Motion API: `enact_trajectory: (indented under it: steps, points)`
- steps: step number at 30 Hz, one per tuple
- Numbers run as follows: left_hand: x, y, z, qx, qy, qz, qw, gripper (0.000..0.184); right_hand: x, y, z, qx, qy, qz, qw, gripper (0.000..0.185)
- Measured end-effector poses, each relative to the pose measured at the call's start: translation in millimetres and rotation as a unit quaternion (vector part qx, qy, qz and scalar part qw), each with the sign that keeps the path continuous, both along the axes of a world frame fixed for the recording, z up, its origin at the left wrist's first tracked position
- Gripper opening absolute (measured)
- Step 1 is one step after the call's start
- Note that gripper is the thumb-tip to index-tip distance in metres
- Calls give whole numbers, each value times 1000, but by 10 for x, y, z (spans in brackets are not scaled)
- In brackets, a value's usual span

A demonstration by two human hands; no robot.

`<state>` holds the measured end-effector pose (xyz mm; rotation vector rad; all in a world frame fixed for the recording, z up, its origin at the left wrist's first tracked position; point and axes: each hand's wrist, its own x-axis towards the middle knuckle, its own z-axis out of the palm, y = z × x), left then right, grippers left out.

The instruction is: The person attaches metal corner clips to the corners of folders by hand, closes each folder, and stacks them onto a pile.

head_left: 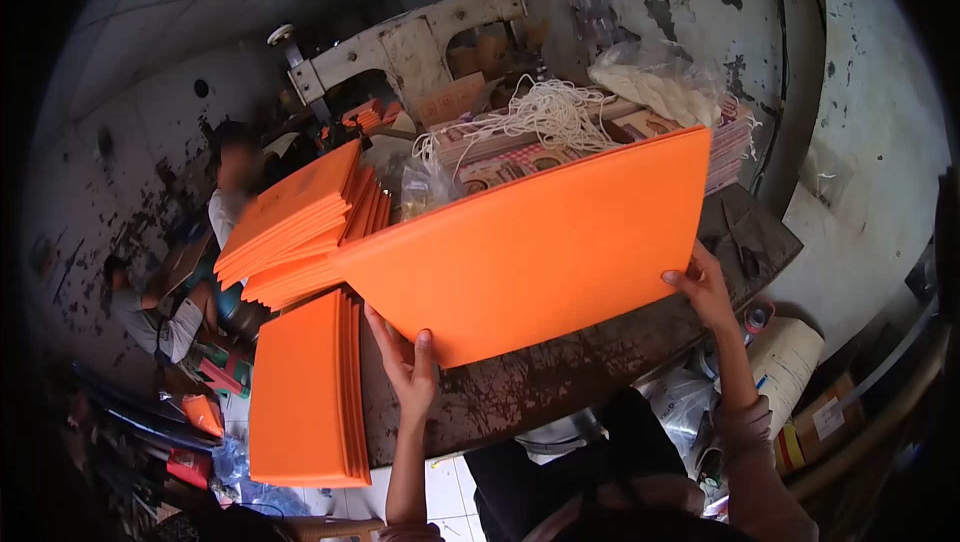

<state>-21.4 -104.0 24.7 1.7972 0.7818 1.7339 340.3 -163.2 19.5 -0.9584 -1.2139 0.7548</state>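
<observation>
A large orange sheet stack (540, 242) is held up, tilted, above the dark worktable (520, 392). My left hand (405, 362) grips its lower left edge, thumb on the front face and fingers behind. At the right edge, my right hand (700, 287) pinches the same stack with the thumb in front. Just left of my left hand lies a pile of orange folded pieces (305, 392) at the table's edge. Further back, more orange pieces (295, 212) lie in a fanned, uneven pile.
Behind the held stack are printed bundles (520, 167), white cords (550, 117) and a plastic bag (660, 82). A metal machine frame (410, 47) stands farther back. Two people sit at the left. A rolled paper (790, 367) and boxes are at the lower right.
</observation>
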Motion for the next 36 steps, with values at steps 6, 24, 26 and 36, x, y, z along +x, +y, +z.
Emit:
enact_trajectory:
  steps: [6, 24, 26, 36]
  points:
    - [178, 594, 20, 36, 0, 0, 999, 73, 193, 770, -209, 16, 17, 26, 999, 50]
    - [3, 555, 159, -83, 90, 64, 990, 77, -143, 736, -171, 16, -347, -271, 898, 66]
    - [19, 544, 162, -97, 74, 50, 991, 81, -136, 721, -129, 21, -328, -265, 906, 62]
    - [108, 392, 15, -31, -81, 11, 996, 52, 353, 672, -675, -10, 42, -207, 977, 51]
